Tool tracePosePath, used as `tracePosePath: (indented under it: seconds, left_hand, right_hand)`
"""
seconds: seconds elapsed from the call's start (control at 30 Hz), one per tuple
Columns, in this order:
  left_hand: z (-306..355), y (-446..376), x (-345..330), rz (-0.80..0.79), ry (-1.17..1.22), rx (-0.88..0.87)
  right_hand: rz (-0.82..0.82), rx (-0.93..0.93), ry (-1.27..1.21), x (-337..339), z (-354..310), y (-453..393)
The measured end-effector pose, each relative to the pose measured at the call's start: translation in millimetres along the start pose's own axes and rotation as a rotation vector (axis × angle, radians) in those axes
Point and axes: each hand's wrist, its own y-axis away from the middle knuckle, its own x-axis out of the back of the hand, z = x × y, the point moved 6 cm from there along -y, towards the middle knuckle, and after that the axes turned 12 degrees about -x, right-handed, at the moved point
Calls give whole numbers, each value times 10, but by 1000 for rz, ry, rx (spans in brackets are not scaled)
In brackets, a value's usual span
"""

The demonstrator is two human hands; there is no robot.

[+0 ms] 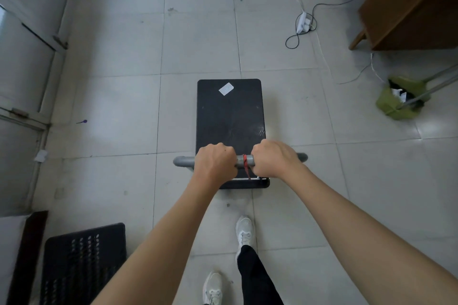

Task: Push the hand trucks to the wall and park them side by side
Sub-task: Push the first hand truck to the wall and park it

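Note:
A hand truck with a flat black platform (pixel 230 116) stands on the tiled floor in the middle of the view, a white sticker near its far end. Its grey handle bar (pixel 244 160) runs crosswise at the near end, with a red string tied round it. My left hand (pixel 215 162) grips the bar left of the string. My right hand (pixel 272 158) grips it right of the string. At the bottom left lies a second black platform with holes (pixel 84 262), partly cut off by the frame edge.
Pale cabinet doors (pixel 27 62) line the left side. A white power strip (pixel 302 23) with black cable lies on the floor far right, near a wooden desk (pixel 409 7). A green dustpan and broom (pixel 401 99) sit at right. My feet in white shoes (pixel 244 230) are below.

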Motion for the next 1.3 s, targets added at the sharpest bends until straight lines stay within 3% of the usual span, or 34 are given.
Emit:
tracePosePath:
  seconds: [0.3, 0.6, 1.07, 1.3]
  left_hand:
    - [-465, -922, 480, 51, -8, 49]
    - [-1019, -1778, 958, 290, 35, 74]
    - [-2026, -3398, 1830, 349, 104, 52]
    - [-2649, -4239, 2214, 291, 51, 115]
  right_hand:
    - [-4, 49, 31, 580, 321, -995]
    - [154, 104, -41, 1227, 565, -2066]
    - [97, 115, 26, 2377, 958, -3826]
    - [117, 141, 46, 3014, 1065, -4723]
